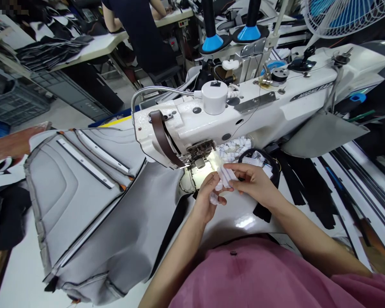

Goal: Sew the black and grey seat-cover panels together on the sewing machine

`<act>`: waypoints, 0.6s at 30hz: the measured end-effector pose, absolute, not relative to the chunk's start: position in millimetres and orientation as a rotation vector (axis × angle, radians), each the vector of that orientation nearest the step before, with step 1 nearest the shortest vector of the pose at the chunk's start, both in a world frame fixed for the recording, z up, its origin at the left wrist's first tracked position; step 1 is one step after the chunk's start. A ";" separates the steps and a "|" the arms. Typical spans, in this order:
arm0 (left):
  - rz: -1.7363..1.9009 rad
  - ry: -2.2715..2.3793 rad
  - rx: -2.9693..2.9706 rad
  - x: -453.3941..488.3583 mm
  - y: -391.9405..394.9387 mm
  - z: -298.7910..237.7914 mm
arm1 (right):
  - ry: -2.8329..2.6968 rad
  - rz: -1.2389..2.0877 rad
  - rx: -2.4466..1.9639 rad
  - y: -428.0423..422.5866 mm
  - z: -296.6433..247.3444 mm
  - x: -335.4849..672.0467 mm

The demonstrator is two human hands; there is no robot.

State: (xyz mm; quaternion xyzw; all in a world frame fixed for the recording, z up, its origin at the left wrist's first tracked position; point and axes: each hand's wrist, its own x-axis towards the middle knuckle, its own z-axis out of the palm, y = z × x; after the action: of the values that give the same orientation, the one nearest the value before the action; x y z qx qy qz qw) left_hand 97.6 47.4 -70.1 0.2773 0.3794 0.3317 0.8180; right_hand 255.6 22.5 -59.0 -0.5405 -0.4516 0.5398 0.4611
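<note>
Fingers [244,167] of the left hand [207,201] and right hand [256,186] are being closed on white fabric strips [225,175] at centre frame, beside the needle of the sewing machine [244,111]; one strip is seemingly being peeled off, calling for a fine pinch.

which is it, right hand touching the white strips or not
Touching: the head view shows the right hand pinching the white strips, which the left hand also holds.
</note>
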 end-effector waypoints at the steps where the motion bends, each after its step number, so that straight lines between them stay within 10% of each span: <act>1: 0.703 0.830 0.597 99.4 46.7 -71.1 | -1.160 1.283 -1.356 20.4 -58.1 253.4; 18: 0.788 0.967 0.615 95.7 39.8 -75.9 | -2.128 -0.123 -2.130 116.4 -76.6 286.5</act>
State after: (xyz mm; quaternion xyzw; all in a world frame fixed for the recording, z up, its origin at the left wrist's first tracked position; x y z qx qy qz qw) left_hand 95.7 39.8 -75.9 0.2833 0.4455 0.3631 0.7677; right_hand 286.5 116.4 -76.6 -0.7055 -0.7046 -0.0407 0.0641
